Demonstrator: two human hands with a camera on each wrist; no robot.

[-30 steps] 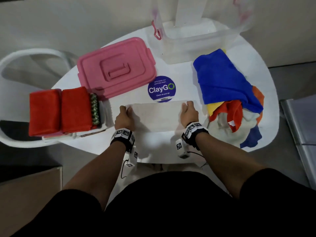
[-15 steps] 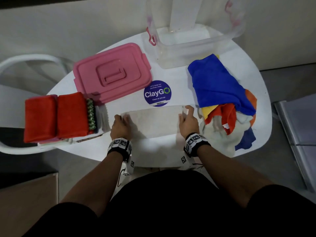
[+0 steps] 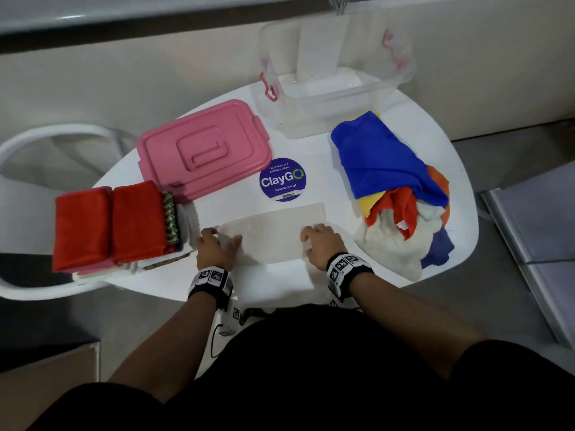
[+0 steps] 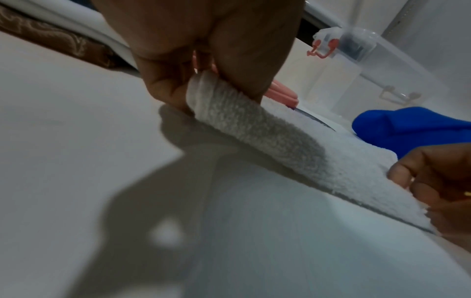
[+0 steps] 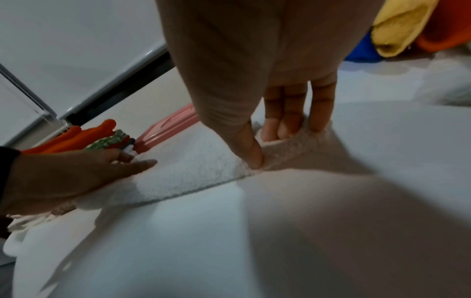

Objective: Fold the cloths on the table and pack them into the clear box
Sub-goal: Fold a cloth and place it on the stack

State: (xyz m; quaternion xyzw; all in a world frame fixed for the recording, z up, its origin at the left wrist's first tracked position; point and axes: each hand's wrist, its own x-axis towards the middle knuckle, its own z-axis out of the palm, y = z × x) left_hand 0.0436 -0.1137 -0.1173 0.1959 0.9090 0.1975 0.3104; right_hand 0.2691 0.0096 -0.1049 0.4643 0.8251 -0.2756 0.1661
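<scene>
White terry cloth (image 3: 273, 234), folded into a long strip, lying flat on the white surface (image 3: 404, 98) just in front of the person, long axis running left to right, tilted a little so the right end sits farther away. Left hand (image 3: 214, 248) pinching the left end between thumb and fingers (image 4: 163, 88), that corner lifted slightly off the surface. Right hand (image 3: 322, 244) pinching the near edge toward the right part of the strip, thumb on top and fingers (image 5: 321, 108) tucked at the fold.

Clear box (image 3: 336, 88) standing open at the far edge, apparently without cloths inside, well apart from the strip; pink lid (image 3: 203, 150) lying to its left; heap of unfolded cloths (image 3: 395, 188), blue on top, just beside the right hand.

Likely risks from here: layers slipping apart if either pinch catches only the top ply, leaving a crooked fold; ends misaligned if one hand travels faster than the other; right wrist brushing the nearby heap and dragging a loose cloth into the fold.
</scene>
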